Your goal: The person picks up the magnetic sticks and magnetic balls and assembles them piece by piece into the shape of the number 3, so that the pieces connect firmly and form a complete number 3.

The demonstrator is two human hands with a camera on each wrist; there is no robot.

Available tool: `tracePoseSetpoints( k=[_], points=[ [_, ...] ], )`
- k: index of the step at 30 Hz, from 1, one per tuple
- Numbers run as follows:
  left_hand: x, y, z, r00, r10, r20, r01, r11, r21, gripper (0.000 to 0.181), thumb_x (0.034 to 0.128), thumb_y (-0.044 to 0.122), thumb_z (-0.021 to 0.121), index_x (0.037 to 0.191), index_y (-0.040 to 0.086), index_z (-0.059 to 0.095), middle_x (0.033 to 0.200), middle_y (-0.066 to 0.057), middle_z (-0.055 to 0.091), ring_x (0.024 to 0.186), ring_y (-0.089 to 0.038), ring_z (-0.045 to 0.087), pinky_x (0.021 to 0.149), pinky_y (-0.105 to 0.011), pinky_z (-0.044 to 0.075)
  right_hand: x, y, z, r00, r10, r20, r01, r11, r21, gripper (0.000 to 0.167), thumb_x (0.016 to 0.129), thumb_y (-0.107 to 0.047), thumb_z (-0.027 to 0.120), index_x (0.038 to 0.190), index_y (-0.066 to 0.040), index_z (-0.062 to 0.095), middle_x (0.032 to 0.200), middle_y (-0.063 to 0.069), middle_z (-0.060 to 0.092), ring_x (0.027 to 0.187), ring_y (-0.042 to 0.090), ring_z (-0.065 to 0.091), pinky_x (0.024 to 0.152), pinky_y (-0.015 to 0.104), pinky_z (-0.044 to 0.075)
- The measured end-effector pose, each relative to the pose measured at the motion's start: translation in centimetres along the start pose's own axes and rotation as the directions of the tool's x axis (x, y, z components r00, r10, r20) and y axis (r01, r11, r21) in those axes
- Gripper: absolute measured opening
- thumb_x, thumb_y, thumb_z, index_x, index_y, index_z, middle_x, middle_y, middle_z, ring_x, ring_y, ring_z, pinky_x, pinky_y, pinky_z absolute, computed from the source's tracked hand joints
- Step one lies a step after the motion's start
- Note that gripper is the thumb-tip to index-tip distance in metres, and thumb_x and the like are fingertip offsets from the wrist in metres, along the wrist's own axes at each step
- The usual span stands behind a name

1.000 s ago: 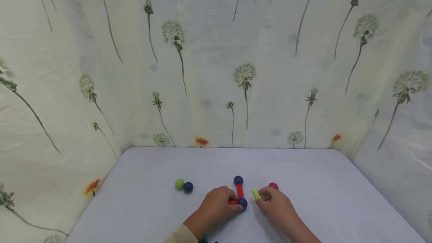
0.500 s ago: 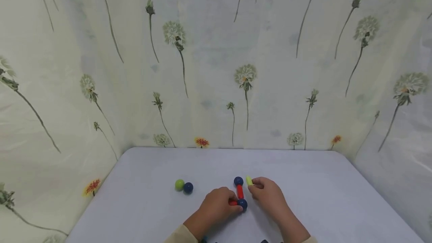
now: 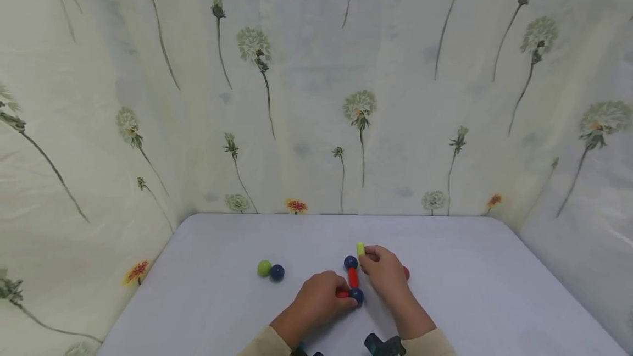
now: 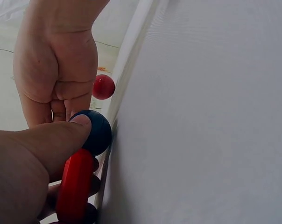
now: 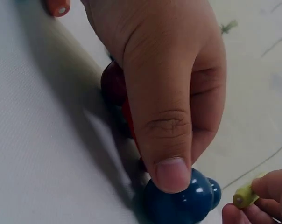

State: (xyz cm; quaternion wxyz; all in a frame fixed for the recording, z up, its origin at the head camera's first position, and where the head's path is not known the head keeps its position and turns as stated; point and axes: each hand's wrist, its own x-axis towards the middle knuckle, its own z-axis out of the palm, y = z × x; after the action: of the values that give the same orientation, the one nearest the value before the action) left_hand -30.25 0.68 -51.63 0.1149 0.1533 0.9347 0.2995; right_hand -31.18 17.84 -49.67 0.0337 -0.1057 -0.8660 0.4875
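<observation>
My left hand [image 3: 318, 294] holds the near blue ball [image 3: 357, 296], its thumb pressed on the ball in both wrist views. A short red rod [image 3: 342, 294] joins that ball under the fingers. From the same ball a longer-showing red rod [image 3: 353, 278] runs away to the far blue ball [image 3: 350, 262]. Thumb and fingers of my right hand [image 3: 387, 271] pinch a yellow-green magnetic rod [image 3: 360, 248] upright, just right of and beyond the far ball. Its lower end is hidden by the fingers. In the right wrist view a dark red ball [image 5: 114, 84] shows behind the left hand.
A green ball [image 3: 264, 268] and another blue ball [image 3: 277, 273] lie together at the left on the white table [image 3: 212, 301]. Partly behind the right hand sits a red ball [image 3: 406, 273]. An orange rod end [image 5: 60, 8] shows in the right wrist view.
My right hand has moved forward and left with the yellow-green rod, from beside the red rod to beyond the far blue ball. My left hand has kept its hold on the near ball.
</observation>
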Motion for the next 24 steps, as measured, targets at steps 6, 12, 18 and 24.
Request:
tracePoseSetpoints(
  k=[6,12,18,24],
  points=[
    [0.2,-0.3,0.2,1.000,0.011,0.006,-0.011,1.000,0.025,0.020,0.0850,0.041,0.087,0.095,0.024,0.080,0.080,0.011,0.062,0.076,-0.011,0.055,0.072,-0.032,0.047,0.7,0.2,0.7,1.000,0.028,-0.002,-0.028,1.000,0.009,0.041,0.102,-0.027,0.067,0.137,-0.005,0.064,0.118,0.012,0.074,0.097,0.019,0.073,0.084,0.037,0.061],
    [0.2,-0.6,0.0,0.999,0.047,-0.017,-0.046,0.999,0.027,0.019,0.0857,0.040,0.086,0.093,0.024,0.080,0.078,0.012,0.061,0.075,-0.011,0.055,0.070,-0.031,0.046,1.8,-0.4,1.4,0.999,-0.032,-0.037,0.031,0.999,-0.019,0.039,0.101,-0.028,0.068,0.134,-0.008,0.067,0.120,0.012,0.074,0.105,0.025,0.071,0.090,0.042,0.060],
    [0.0,-0.4,-0.2,0.998,0.068,-0.016,-0.068,0.997,0.021,0.019,0.0863,0.040,0.086,0.093,0.024,0.080,0.076,0.012,0.061,0.073,-0.010,0.054,0.067,-0.030,0.045,2.6,-0.7,2.0,0.998,-0.029,-0.046,0.028,0.999,-0.034,0.039,0.102,-0.027,0.067,0.136,-0.009,0.065,0.125,0.013,0.072,0.113,0.030,0.068,0.096,0.046,0.058],
    [-0.2,-0.2,-0.2,0.997,0.072,-0.019,-0.071,0.996,0.044,0.020,0.0866,0.040,0.086,0.093,0.023,0.080,0.078,0.012,0.061,0.074,-0.010,0.054,0.069,-0.030,0.046,3.4,-0.2,2.5,1.000,0.016,-0.007,-0.016,0.999,-0.042,0.042,0.102,-0.029,0.068,0.139,-0.011,0.062,0.128,0.011,0.071,0.116,0.028,0.068,0.097,0.044,0.058]
  ],
)
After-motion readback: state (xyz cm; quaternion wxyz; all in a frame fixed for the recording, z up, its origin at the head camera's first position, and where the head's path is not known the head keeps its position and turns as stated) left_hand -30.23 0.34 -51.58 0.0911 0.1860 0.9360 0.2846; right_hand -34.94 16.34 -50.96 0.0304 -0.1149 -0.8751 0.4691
